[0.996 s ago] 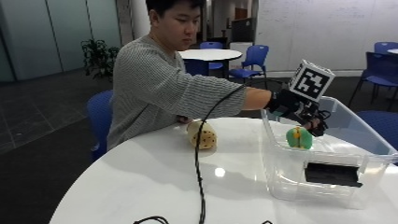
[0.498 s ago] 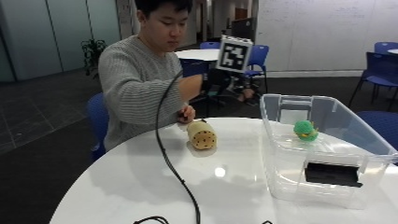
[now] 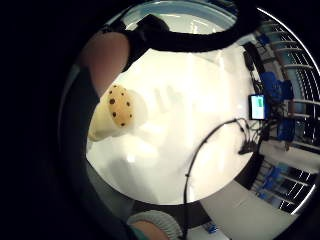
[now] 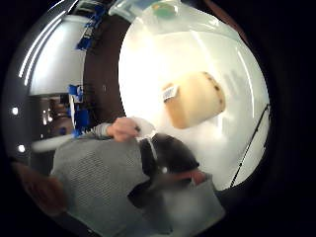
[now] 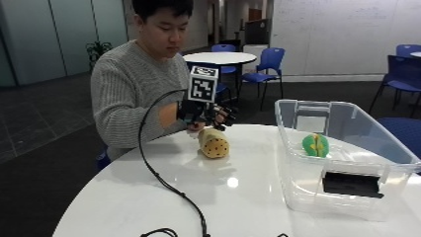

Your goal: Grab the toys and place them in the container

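Note:
A yellow plush toy with dark spots lies on the white round table in front of the person. My gloved right hand hovers just above and behind it, fingers spread and holding nothing. In the palm views the same toy lies close under the palm on the tabletop. A clear plastic container stands at the table's right side. A green and yellow toy rests inside it. The person's bare left hand stays at the table edge near their body.
A black cable runs from the glove across the table's left part to its front edge. A black patch sits on the container's front wall. Blue chairs and another round table stand behind the person.
The hand let go of the green toy in the container, rose, swung back left and came down over the yellow toy. The outside camera also shifted.

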Available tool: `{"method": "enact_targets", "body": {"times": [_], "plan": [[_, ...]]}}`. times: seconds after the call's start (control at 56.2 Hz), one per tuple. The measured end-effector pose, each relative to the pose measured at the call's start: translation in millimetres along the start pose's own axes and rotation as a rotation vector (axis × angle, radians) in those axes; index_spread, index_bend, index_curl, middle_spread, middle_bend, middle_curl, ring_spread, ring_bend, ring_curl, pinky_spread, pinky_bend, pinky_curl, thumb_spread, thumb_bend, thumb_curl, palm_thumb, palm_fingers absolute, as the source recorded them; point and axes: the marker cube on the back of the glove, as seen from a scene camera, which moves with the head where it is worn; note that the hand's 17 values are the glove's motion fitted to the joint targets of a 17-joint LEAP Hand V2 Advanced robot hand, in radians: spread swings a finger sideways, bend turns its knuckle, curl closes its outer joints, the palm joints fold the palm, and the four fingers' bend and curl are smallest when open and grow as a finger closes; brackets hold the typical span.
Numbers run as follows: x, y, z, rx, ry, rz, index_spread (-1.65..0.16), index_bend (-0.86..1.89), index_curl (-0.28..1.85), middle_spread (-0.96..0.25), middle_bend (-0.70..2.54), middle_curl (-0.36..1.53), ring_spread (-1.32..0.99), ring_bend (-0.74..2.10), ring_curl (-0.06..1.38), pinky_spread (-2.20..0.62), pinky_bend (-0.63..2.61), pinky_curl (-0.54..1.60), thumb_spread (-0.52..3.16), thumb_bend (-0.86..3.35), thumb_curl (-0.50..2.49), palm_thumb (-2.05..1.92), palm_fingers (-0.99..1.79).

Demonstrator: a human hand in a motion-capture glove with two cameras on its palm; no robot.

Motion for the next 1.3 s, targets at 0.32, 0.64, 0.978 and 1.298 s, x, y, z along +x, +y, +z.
{"method": "enact_targets", "body": {"times": [0.32, 0.64, 0.978, 1.298], "plan": [[-32.5, -18.0, 94.0, -0.141, 0.050, -0.007, -0.35, 0.15, 0.26, -0.18, 0.17, 0.37, -0.18, 0.46, 0.24, 0.02, 0.87, 0.37, 1.22, -0.01, 0.30, 0.04, -0.08], [-36.2, -27.4, 106.9, -0.008, 0.068, -0.002, -0.38, 0.20, 0.32, -0.23, 0.26, 0.39, -0.26, 0.52, 0.25, -0.13, 0.96, 0.37, 1.35, 0.08, 0.38, 0.27, 0.37], [15.0, -37.4, -110.6, 0.227, 0.185, -0.049, -0.38, 0.16, 0.33, -0.28, 0.40, 0.47, -0.38, 0.69, 0.34, -0.27, 0.98, 0.37, 1.37, 0.12, 0.49, 0.42, 0.54], [29.4, -104.7, -181.0, 0.296, 0.242, 0.023, -0.38, 0.16, 0.34, -0.29, 0.42, 0.51, -0.40, 0.72, 0.36, -0.28, 1.00, 0.37, 1.35, 0.08, 0.54, 0.43, 0.53]]}}
